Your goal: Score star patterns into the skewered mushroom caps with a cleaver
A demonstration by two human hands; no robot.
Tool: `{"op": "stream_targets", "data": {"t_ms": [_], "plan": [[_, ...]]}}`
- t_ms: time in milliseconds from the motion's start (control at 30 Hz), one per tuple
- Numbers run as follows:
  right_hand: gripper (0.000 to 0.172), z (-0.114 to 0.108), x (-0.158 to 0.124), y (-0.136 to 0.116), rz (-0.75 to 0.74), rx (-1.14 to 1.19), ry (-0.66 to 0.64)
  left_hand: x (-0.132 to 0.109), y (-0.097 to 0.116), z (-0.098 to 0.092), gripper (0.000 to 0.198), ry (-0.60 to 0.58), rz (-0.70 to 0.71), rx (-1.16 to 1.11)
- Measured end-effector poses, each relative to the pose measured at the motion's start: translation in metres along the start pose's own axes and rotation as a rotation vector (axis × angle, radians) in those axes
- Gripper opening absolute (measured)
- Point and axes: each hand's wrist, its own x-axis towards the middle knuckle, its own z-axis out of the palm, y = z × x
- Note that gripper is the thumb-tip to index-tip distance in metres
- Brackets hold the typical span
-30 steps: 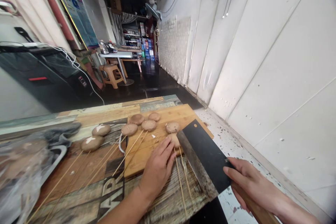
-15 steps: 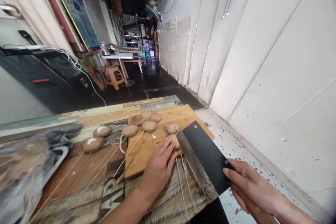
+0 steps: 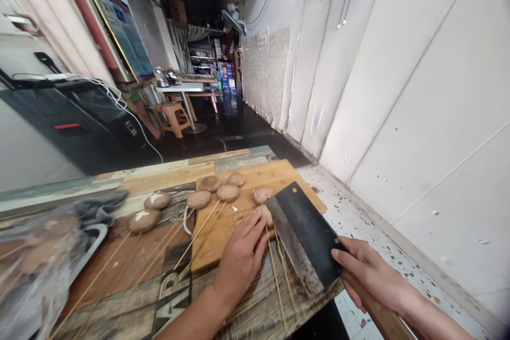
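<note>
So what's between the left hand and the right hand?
In the head view, two thin sticks and the dark blade of the cleaver lie between the left hand and the right hand, which grips the wooden handle.

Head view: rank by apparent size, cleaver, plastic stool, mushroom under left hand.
1. Cleaver
2. Plastic stool, despite being farther away
3. Mushroom under left hand, partly covered by fingers

Head camera: I wear it, so it looks from above my side of the cutting board (image 3: 279,170).
Dark floor (image 3: 211,133): it faces forward and down, past the board's far edge to here.
My left hand (image 3: 241,249), my right hand (image 3: 370,271): nearer the lens than that edge.
White wall (image 3: 418,106): fills the view right of the board.
</note>
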Motion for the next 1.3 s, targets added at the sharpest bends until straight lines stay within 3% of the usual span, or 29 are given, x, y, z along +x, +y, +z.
{"op": "stream_targets", "data": {"t_ms": [167,233,300,400,533,667,933,1300], "plan": [[0.026,0.000,-0.013,-0.012,0.026,-0.169,0.066,-0.001,0.000,0.001,0.029,0.015,-0.003,-0.013],[0.025,0.004,-0.024,-0.015,-0.097,-0.420,0.203,-0.003,0.001,0.002,0.029,0.026,0.008,-0.024],[0.021,0.012,-0.034,-0.014,-0.326,-0.722,0.334,-0.005,0.004,0.003,0.030,0.027,0.040,-0.029],[0.016,0.025,-0.041,-0.008,-0.618,-1.093,0.374,-0.006,0.009,0.004,0.030,-0.001,0.095,-0.016],[0.014,0.034,-0.042,-0.008,-0.719,-1.421,0.346,-0.001,0.015,0.000,0.030,-0.072,0.101,0.007],[0.024,0.029,-0.042,-0.014,-0.783,-1.701,0.427,0.005,0.015,-0.002,0.028,-0.114,0.090,0.023],[0.037,0.025,-0.037,-0.009,-0.858,-1.761,0.479,0.004,0.010,0.005,0.026,-0.113,0.151,0.141],[0.039,0.022,-0.030,-0.002,-0.866,-1.796,0.487,0.001,0.006,0.007,0.025,-0.084,0.175,0.141]]}}
